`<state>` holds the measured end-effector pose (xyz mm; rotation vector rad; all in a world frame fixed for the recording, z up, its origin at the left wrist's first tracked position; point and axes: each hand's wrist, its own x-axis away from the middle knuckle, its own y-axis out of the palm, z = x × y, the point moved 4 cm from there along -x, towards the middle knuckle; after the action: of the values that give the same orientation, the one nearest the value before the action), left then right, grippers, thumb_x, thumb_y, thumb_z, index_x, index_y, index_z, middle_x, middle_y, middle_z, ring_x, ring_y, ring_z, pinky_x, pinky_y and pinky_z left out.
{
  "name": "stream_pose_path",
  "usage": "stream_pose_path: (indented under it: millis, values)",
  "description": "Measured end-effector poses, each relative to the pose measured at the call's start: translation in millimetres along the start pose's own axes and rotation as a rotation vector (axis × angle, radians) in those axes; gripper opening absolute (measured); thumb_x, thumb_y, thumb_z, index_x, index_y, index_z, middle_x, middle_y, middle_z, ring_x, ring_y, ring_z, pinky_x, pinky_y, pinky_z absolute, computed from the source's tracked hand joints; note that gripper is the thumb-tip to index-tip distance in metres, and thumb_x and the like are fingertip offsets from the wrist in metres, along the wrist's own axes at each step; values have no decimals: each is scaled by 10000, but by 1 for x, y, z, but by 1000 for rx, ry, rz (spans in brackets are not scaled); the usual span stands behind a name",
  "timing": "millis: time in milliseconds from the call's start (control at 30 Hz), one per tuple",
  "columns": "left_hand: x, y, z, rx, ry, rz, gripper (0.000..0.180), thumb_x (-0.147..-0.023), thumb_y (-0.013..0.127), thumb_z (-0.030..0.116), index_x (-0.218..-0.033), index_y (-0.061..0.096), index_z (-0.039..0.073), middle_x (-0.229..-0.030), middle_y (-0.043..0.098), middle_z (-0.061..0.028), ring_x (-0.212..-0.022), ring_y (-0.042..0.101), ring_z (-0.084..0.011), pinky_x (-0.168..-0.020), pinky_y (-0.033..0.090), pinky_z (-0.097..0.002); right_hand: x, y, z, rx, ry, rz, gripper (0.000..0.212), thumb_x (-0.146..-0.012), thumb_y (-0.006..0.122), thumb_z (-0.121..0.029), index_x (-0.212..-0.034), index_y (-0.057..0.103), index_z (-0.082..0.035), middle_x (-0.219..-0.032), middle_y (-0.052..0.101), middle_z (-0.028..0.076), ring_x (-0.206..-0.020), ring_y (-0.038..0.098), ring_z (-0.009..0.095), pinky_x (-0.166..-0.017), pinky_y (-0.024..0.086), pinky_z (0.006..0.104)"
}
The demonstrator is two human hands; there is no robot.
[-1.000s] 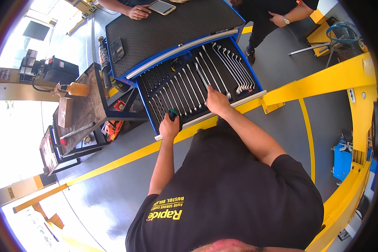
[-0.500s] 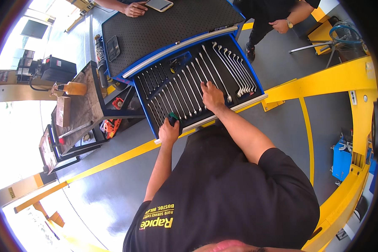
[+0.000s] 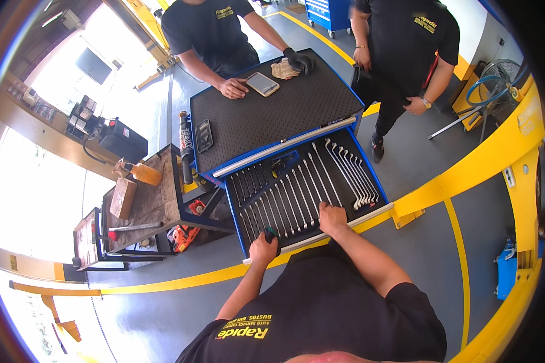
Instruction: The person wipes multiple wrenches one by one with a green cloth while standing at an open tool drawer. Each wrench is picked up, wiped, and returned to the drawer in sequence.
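A blue tool drawer [image 3: 381, 209] stands pulled out before me, its black insert lined with rows of silver combination wrenches [image 3: 295, 193]. At the drawer's front edge, my left hand [image 3: 263, 249] is closed around a small black-and-green object [image 3: 272, 232] whose kind I cannot make out. My right hand [image 3: 334, 219] rests at the lower ends of the longest wrenches, fingers curled down; anything between them is hidden. Offset ring wrenches [image 3: 352, 175] lie in the right compartment. Shorter wrenches [image 3: 243, 183] fill the left side.
On the cabinet's black mat [image 3: 284, 118] lie a phone [image 3: 204, 134], a tablet-like device [image 3: 263, 84] and a crumpled cloth [image 3: 284, 69]. One person's hand [image 3: 233, 88] rests there, the other gloved; another person [image 3: 399, 66] stands right. A cart [image 3: 157, 199] is left, a yellow beam [image 3: 466, 160] right.
The view has tilted up, showing more of the people and cabinet top. My right hand has shifted from among the wrenches toward their lower ends, its fingers now curled. My left hand keeps its hold.
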<state>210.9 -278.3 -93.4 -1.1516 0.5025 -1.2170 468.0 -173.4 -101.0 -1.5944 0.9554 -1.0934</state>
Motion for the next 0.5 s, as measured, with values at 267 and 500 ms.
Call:
stream_pose_path:
  millis: [267, 500]
  values:
    - [2, -4, -2, 25, -3, 82, 422, -853, 640, 395, -1051, 653, 22, -968, 705, -259, -927, 678, -438, -834, 537, -519, -18, -52, -2, -125, 70, -171, 439, -816, 570, -105, -1216, 549, 73, -967, 726, 231, -936, 725, 343, -800, 576, 429]
    - [2, -3, 4, 52, 29, 169, 370, -842, 640, 385, -953, 659, 32, -889, 710, -236, -862, 688, -426, -777, 547, -520, -40, -67, 28, -654, 288, -312, 307, -924, 481, -176, -888, 657, 74, -704, 690, 208, -569, 687, 303, -569, 573, 413]
